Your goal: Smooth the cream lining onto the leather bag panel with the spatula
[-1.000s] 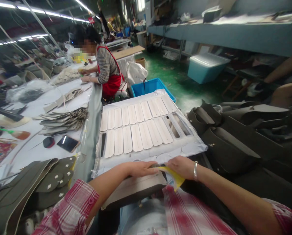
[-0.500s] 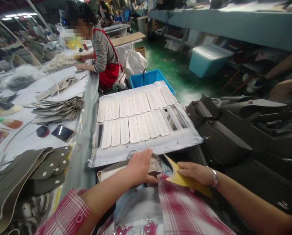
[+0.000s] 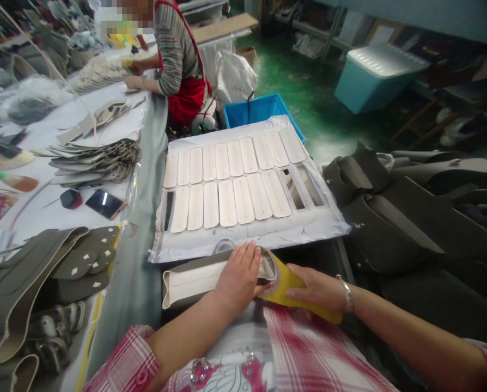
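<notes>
My left hand (image 3: 238, 271) lies across a dark grey leather-like piece (image 3: 223, 256), with fingers over its far side and thumb at the near side. A pale strip (image 3: 194, 283) runs along the top of this piece, and its right end curls up beyond my fingers. My right hand (image 3: 319, 291) grips a smooth yellow curved plate (image 3: 282, 296), thumb and fingers at its middle. The plate's concave left end meets the curled end of the grey piece. Just beyond both hands, a white-covered board (image 3: 243, 237) bears two rows of pale rounded strips (image 3: 227, 202).
Grey cut pieces (image 3: 26, 272), stacked straps (image 3: 96, 160) and a phone (image 3: 105, 204) lie on the left table. Dark grey bags (image 3: 390, 228) are piled at right. A blue bin (image 3: 263, 109) stands behind the board; a person in a red apron (image 3: 186, 103) works beyond.
My right hand has brought the yellow plate left, against the grey piece's curled end. More of the pale strip shows beside my left hand. The view has tipped downward.
</notes>
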Motion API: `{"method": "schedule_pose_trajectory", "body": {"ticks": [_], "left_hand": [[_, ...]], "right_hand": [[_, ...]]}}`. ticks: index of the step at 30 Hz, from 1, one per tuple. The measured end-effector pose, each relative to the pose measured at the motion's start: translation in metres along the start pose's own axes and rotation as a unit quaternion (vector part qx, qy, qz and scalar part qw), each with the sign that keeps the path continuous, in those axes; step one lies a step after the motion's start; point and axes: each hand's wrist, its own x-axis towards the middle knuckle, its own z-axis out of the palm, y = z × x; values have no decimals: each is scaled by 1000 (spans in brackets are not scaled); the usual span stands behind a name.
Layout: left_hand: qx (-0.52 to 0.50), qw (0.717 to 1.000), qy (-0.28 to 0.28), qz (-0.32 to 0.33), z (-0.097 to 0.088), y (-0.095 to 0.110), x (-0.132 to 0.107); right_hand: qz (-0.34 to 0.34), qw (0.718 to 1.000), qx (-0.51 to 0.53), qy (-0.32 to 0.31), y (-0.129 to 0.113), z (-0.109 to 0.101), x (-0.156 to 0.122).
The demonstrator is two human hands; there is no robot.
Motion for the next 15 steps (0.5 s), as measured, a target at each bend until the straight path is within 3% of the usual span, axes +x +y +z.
{"method": "schedule_pose_trajectory", "body": {"ticks": [10, 15], "left_hand": [[-58, 998, -29, -24, -9, -11, -15], [-72, 997, -14, -39, -8, -11, -16]], "right_hand": [[-6, 998, 41, -47, -3, 12, 1], [2, 998, 35, -43, -8, 15, 3]]}}
